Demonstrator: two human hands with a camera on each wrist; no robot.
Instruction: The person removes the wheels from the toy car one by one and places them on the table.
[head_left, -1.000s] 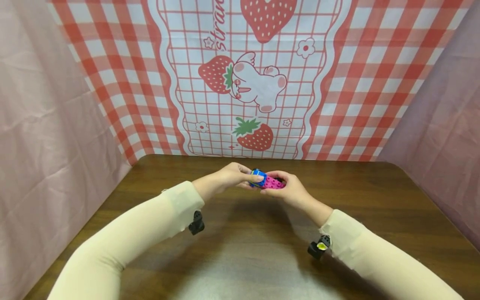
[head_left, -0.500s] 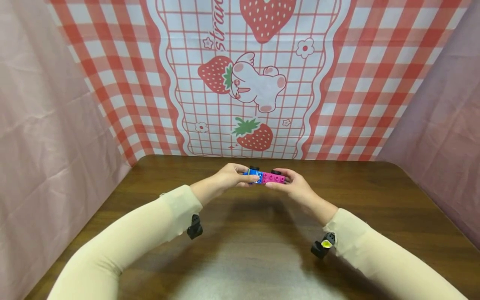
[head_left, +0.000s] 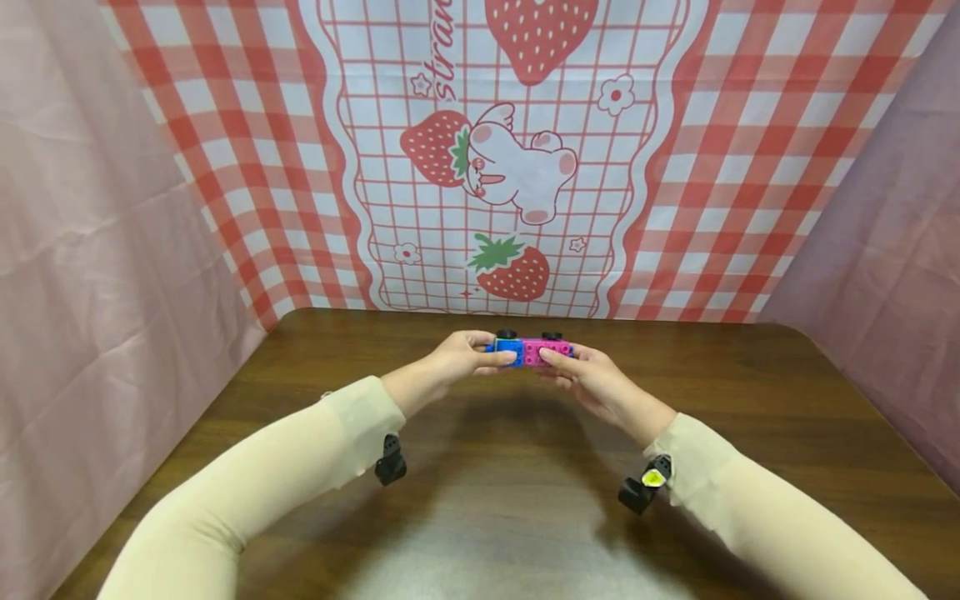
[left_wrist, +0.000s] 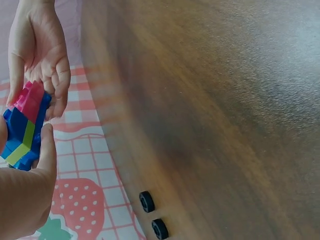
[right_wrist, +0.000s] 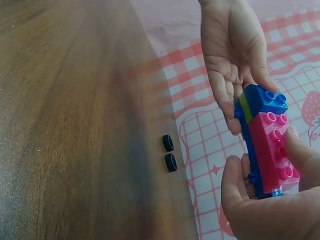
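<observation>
A toy block car (head_left: pixel 529 350) is held between both hands above the far part of the table. It has a pink studded brick (right_wrist: pixel 270 150) and a blue brick (right_wrist: pixel 260 100) over a lime-green layer, on a blue base with small side pegs. My left hand (head_left: pixel 455 357) pinches the blue end, thumb on top. My right hand (head_left: pixel 600 387) grips the pink end, its thumb pressing on the studs and its fingers underneath. Two black wheels (right_wrist: pixel 168 143) stand apart from the car on the table near its back edge; the head view shows them just past the car.
The brown wooden table (head_left: pixel 480 500) lies beneath both hands. Behind it hangs a red-and-white checked cloth (head_left: pixel 720 167) with strawberry prints. Pink curtains (head_left: pixel 112 250) close off the sides. A black wrist camera (head_left: pixel 390 460) hangs below each sleeve cuff.
The toy car has turned from slanted to level across the view. My right thumb has moved onto the pink brick's top. The black wheels now show behind the car.
</observation>
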